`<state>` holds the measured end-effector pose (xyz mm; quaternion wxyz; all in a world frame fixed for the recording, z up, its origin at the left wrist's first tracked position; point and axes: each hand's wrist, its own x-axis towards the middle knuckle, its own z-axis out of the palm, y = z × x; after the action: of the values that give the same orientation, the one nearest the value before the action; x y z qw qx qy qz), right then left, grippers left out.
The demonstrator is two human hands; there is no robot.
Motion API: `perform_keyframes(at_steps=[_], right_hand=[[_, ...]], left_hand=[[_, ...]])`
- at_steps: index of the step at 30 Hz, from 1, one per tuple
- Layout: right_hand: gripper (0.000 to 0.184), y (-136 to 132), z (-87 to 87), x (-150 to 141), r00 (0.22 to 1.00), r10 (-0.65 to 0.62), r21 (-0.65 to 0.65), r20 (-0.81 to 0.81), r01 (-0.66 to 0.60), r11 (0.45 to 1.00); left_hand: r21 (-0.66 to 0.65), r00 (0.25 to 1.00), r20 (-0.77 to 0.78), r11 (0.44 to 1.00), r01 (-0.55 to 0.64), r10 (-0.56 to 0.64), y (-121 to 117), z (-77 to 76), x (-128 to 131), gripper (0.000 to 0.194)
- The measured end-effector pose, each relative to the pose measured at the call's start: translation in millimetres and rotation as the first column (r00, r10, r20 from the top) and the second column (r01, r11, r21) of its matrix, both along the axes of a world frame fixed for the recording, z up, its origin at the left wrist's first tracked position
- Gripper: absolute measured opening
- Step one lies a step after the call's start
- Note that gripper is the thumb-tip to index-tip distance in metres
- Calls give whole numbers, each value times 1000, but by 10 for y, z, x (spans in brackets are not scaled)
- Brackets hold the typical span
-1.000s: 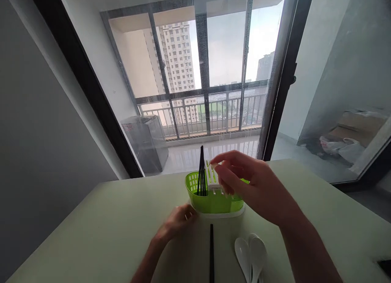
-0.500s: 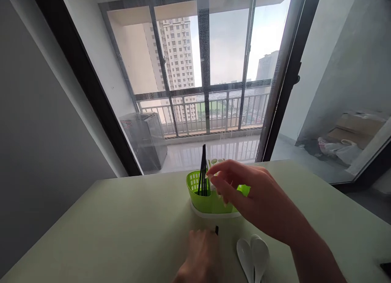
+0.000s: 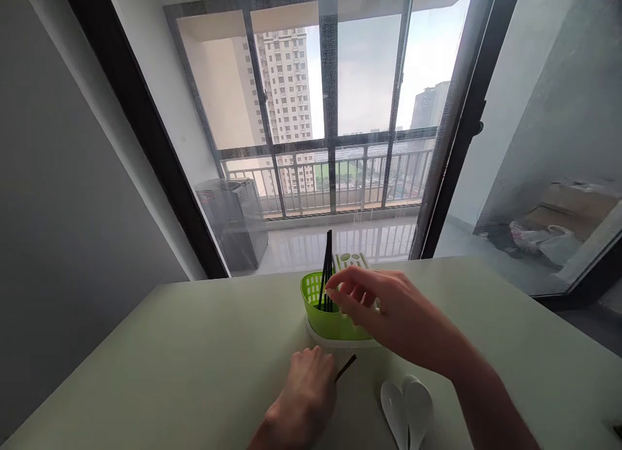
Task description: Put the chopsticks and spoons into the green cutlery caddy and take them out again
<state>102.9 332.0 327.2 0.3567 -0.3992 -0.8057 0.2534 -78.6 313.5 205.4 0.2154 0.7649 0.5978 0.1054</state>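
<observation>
Turned slantwise since the earlier moment, the black chopstick (image 3: 346, 367) pokes out beside the left hand (image 3: 308, 391), whose hidden grip I cannot tell; the right hand (image 3: 391, 314) has thumb and forefinger nearly together by the green basket (image 3: 323, 322).

Backlit by window (image 3: 330, 100), sky (image 3: 369, 80) nearly white; left wall (image 3: 72, 210) dim; soft shadows on worktop (image 3: 204, 353); wide-angle stretch toward edges.

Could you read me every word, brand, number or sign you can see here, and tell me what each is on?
No readable text anywhere.
Green caddy, black chopsticks, white spoons: no lettering visible.
White bag behind the glass: reddish marks, too blurred to read.
Grey box-shaped unit: any markings are too small and blurred.
</observation>
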Motion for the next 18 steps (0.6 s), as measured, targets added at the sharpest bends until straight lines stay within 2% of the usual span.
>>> perform_keyframes(at_steps=[2, 3, 5, 7, 9, 12, 15, 18], right_hand=[[22, 37, -20, -2, 1000, -14, -18, 8, 14, 1000], [23, 51, -26, -4, 1000, -23, -25, 8, 23, 999], [25, 70, -30, -12, 1000, -31, -36, -1, 31, 999], [26, 81, -31, -26, 999, -42, -40, -28, 41, 998], [28, 89, -37, -43, 995, -67, -43, -70, 65, 997], [34, 94, -73, -75, 993, -75, -82, -95, 67, 994], [36, 80, -136, -116, 999, 42, -120, -18, -44, 992], [32, 49, -192, -166, 977, 160, -123, 139, -143, 982]], left_hand=[[-43, 998, -35, 998, 42, -44, -25, 300, -37, 17], [-68, 997, 40, 995, 69, -67, -36, 450, -66, 15], [-115, 956, 291, 990, 81, -45, -47, 708, -144, 14], [-166, 839, 543, 984, 66, 35, -36, 886, -236, 21], [-178, 692, 710, 984, -3, 131, -2, 985, -333, 32], [-125, 477, 848, 962, -241, 230, 73, 1044, -469, 45], [-99, 273, 931, 887, -450, 243, 134, 1060, -571, 50], [-108, 159, 960, 831, -545, 229, 159, 1062, -614, 50]])
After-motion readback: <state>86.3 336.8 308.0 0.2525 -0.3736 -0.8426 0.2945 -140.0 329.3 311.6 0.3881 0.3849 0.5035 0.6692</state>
